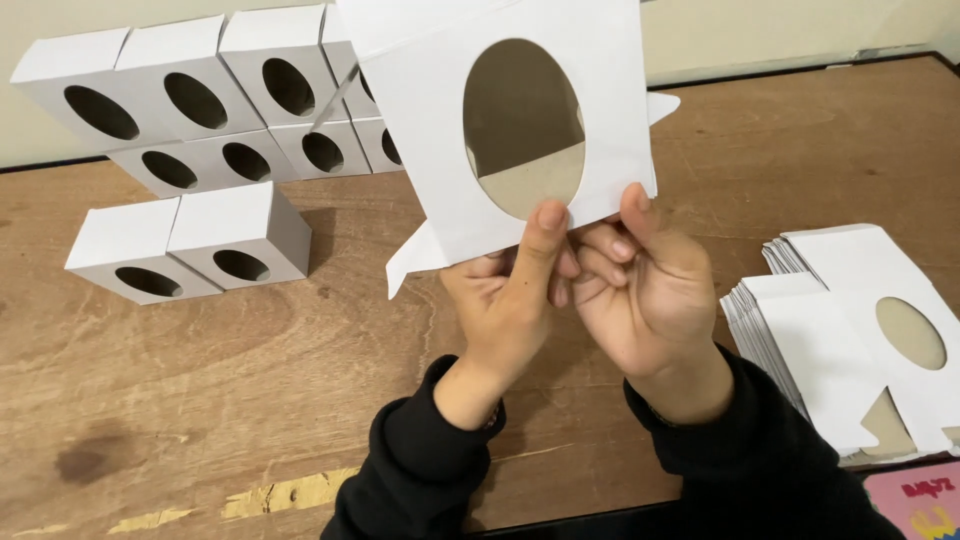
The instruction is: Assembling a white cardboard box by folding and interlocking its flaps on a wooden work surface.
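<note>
Two black sleeves (440,470) came up from the bottom edge, over a brown wooden table (250,380). A pink thing (915,500) peeked in at the bottom right corner, too cut off to tell what it was. The left hand (505,310) and the right hand (640,290) were close together, touching, a little above the table. Both hands pinched the bottom edge of a flat white box (600,130) with thumbs in front and fingers behind. The box was not folded up yet. It was held up in the air, tilted a bit, and it had a big oval hole (523,130) in the middle. You could see the wall through the hole. To the right, near the right arm, lay a stack (830,340) of more flat white boxes, and the top one had an oval hole too. Farther back on the left sat two folded boxes (190,245) side by side. Behind them, against the pale wall (780,30), was a pile (220,100) of more folded boxes, two rows high, each with a dark oval hole.
</note>
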